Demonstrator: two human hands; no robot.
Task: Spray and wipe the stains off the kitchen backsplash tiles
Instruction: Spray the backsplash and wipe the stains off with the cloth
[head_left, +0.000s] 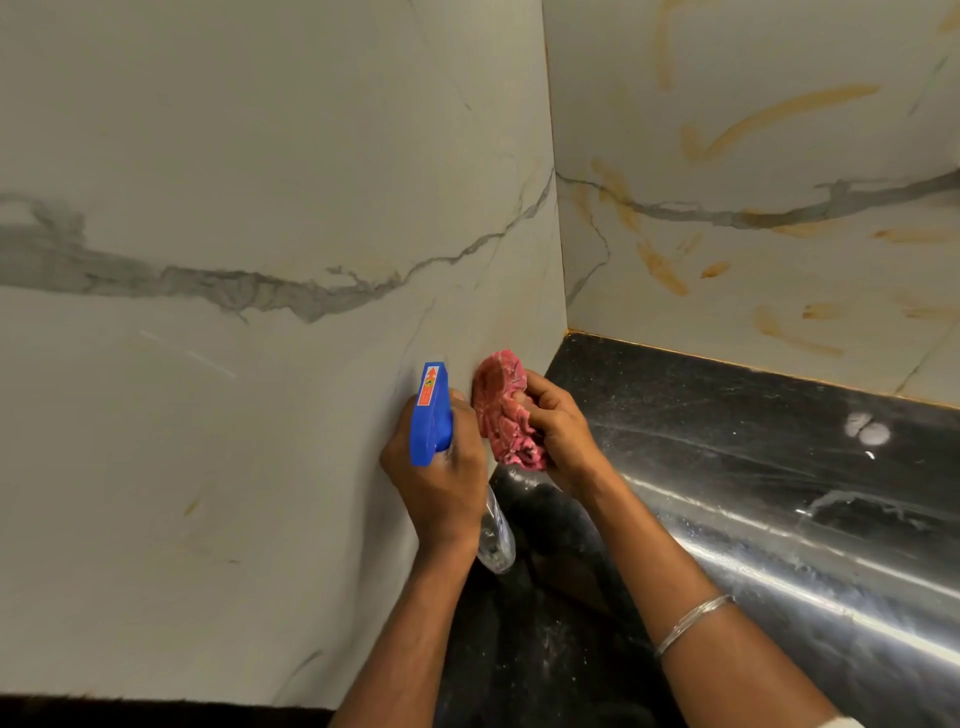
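The right backsplash tile (753, 312) bore orange stains (779, 111) above the black tabletop (727, 441). My left hand (441, 473) gripped the spray bottle (430, 415), its nozzle by the left tile. My right hand (563, 434) pinched the bunched pink cloth (504, 415). Spraying from there would probably miss those stains.

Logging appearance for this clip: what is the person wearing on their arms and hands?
The left hand and right hand are bare, without gloves. Both forearms are uncovered. Thin silver bangles circle the right wrist. White fabric at the bottom edge may be a sleeve.
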